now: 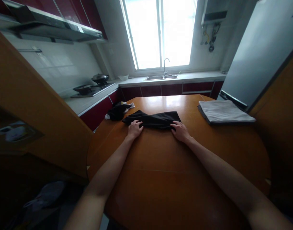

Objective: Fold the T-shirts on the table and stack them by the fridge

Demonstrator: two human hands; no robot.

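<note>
A black garment (156,119), folded into a long, narrow strip, lies across the wooden table in front of me. Its exact kind I cannot make out. My left hand (136,129) is at the near edge toward its left end, fingers curled onto the fabric. At the right end, my right hand (180,131) has its fingers closed on the near corner, the thumb tucked low. The cloth is slightly creased and dips in the middle of its far edge. Both forearms reach forward over the table.
The round-ended wooden table (161,185) fills the middle. A crumpled black-and-white bundle of cloth (117,111) lies at its left far edge. Flat folded grey and dark cloths (226,111) are stacked at the right. Beyond stand a counter with a sink (162,77), a stove (95,89) and a fridge (261,48).
</note>
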